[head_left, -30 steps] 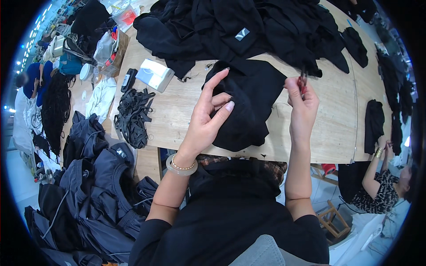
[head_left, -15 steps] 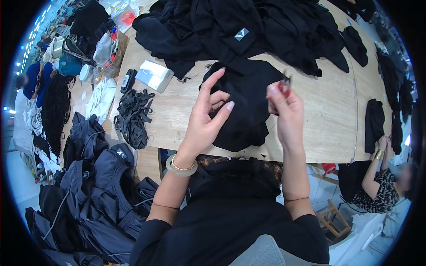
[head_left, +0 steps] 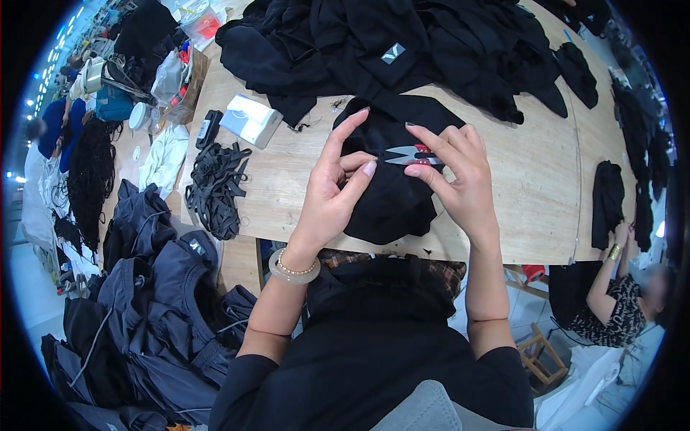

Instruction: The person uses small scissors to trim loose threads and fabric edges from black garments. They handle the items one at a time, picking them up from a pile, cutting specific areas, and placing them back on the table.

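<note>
Snips (head_left: 419,150) | tips leftward, toward left grip (head_left: 335,183) | long axis crosswise

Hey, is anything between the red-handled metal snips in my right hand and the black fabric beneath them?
Nothing visible: the red-handled metal snips in your right hand overlap the black fabric in this view, though contact is unclear. Your left hand has its thumb and fingertips just left of the blade tips.

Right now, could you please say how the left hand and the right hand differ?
The left hand pinches the black cloth; the right hand holds small scissors. The left hand has bracelets behind it; the right hand has none. Both are at the cloth.
</note>
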Available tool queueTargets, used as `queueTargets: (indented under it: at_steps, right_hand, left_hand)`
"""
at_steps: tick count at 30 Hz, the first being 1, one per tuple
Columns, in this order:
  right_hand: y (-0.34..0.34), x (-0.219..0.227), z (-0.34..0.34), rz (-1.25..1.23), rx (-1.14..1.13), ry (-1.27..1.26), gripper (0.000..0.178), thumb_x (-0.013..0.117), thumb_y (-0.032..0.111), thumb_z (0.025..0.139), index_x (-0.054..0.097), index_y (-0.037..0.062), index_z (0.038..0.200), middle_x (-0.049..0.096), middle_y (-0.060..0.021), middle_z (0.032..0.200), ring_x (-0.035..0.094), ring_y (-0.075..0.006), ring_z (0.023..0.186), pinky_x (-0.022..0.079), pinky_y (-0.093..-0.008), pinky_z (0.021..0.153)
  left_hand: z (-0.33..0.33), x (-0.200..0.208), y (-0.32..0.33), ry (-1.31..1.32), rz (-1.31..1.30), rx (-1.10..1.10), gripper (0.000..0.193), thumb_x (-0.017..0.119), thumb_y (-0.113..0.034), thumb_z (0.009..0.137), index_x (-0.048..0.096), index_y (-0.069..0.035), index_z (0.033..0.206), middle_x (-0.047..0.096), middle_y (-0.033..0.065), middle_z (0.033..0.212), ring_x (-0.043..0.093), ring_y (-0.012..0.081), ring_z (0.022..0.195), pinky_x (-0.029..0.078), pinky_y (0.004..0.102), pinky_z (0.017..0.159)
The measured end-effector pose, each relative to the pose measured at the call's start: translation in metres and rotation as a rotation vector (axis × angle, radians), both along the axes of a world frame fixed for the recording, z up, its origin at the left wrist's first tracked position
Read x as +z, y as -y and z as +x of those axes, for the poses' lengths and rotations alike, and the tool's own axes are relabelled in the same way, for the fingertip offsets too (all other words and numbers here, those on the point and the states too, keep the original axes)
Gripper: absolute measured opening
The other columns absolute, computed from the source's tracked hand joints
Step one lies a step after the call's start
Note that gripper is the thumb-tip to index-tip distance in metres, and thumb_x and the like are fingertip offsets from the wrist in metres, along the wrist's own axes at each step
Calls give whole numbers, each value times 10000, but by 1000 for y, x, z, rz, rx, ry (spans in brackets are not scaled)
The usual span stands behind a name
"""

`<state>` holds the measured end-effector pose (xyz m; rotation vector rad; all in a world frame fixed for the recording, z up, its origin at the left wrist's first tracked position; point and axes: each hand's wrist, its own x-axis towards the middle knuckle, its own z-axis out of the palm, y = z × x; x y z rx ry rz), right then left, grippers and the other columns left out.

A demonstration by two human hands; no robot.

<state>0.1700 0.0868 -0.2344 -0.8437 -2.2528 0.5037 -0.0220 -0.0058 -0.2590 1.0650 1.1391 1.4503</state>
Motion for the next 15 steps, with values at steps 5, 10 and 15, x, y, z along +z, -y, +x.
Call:
queueTargets:
  at_steps: [5,10,15]
  right_hand:
    - [0,2,1,47,10,23,512,806,346,751,727,114,1201,545,-12,824,459,-208,815,344,-348,749]
    - [0,1,1,70,6,41,510,808,341,751,727,115,1201,546,-13,829,462,-208,818,342,-349,745]
    - [2,0,-1,2,26,15,510,814,329,750,726,109,1201,554,-10,841,464,-211,822,339,-348,747]
  left_hand:
    - [0,0,0,-40,-7,-2,639,549,35,984,302,-46,1568,671,62,1044,601,57,959,453,205,901]
    - [1,1,0,-99,-3,10,631,542,37,984,307,-42,1564,665,66,1077,598,58,968,451,207,895]
    - [-1,0,2,-98,-15,-13,620,532,27,993,304,-43,1565,669,70,1063,598,62,967,453,210,898]
